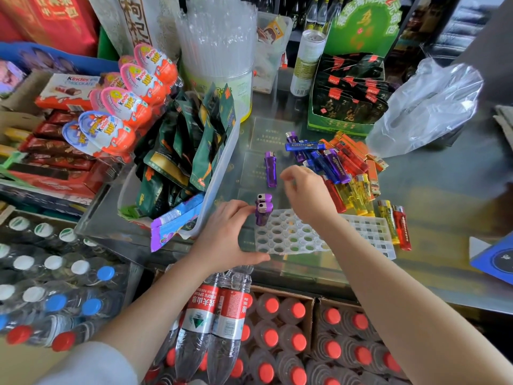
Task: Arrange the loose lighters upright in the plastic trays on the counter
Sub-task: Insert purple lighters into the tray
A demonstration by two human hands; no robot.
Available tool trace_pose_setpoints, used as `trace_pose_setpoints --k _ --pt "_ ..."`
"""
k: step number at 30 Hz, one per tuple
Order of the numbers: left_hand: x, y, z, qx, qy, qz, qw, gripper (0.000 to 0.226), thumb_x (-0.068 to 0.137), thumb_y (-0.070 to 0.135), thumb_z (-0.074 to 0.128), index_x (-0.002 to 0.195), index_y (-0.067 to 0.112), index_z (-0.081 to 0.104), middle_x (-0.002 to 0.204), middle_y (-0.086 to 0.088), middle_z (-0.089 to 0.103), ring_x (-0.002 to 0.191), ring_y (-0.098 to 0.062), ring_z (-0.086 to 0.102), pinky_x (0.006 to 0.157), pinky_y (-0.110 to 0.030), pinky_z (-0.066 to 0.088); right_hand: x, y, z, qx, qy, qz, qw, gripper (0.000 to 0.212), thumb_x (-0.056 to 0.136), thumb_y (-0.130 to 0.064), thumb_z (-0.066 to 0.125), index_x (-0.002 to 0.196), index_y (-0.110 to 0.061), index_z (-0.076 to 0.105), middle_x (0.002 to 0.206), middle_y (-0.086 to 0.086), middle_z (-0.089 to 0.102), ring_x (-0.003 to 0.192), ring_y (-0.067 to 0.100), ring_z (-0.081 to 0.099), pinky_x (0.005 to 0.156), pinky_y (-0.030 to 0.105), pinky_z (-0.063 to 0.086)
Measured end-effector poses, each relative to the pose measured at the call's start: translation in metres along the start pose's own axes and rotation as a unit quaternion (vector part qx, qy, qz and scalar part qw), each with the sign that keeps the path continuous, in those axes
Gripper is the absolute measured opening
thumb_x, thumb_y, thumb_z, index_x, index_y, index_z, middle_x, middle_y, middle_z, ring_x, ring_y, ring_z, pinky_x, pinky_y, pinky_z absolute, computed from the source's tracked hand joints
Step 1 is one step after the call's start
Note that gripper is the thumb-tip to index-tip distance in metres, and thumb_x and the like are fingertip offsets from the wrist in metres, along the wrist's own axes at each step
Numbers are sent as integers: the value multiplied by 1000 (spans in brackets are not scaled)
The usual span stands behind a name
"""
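Looked like a small convenience shop, seen from behind its glass-topped sales counter (433, 218). Crowded with stock for sale: pink and orange egg-shaped chocolate packs (130, 87), a red and white chocolate bar box (68, 91), a clear plastic bin of dark green snack pouches (191, 145), a green cardboard display box of black sachets (348, 93). Stacked below with cases of red-capped water bottles (280, 340). Heaped with loose coloured plastic lighters (344, 162).

Both forearms are bare from the wrists up, with no watch, ring or bracelet showing on the left hand (222, 234) or the right hand (308, 194). A pale grey-white fabric sleeve (91, 365) covers the left upper arm at the bottom edge. The fingernails look short and unpainted.
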State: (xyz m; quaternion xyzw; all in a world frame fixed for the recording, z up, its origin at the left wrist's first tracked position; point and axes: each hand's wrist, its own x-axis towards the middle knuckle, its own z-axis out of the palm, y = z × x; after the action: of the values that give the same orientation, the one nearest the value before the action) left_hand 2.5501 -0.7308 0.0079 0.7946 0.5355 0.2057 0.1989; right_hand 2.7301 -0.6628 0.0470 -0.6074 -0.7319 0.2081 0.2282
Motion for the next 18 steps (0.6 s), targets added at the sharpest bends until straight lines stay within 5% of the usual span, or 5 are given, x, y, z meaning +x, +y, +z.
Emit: trace_pose_setpoints --k 7,15,18 --pt "1 -1 -2 -19 -17 -2 1000 85 53 66 61 122 18 49 117 1 45 110 -9 35 94 -23 27 37 -14 23 -58 -30 109 992 31 89 -30 55 104 -4 51 113 16 51 95 33 53 72 38 43" --pt "1 -1 -2 -18 -24 -7 1000 88 53 67 59 125 19 47 122 1 44 114 -9 32 95 -22 24 37 -17 25 -38 -60 121 990 11 79 -12 59 87 -4 58 79 10 58 72 27 56 52 26 35" --pt "1 0 -3 -22 -20 -4 1000 87 53 67 60 124 18 48 120 1 45 113 -12 36 95 -24 27 19 -13 11 69 -43 139 987 14 78 -13 61 87 -10 51 74 0 54 63 13 49 48 22 34"
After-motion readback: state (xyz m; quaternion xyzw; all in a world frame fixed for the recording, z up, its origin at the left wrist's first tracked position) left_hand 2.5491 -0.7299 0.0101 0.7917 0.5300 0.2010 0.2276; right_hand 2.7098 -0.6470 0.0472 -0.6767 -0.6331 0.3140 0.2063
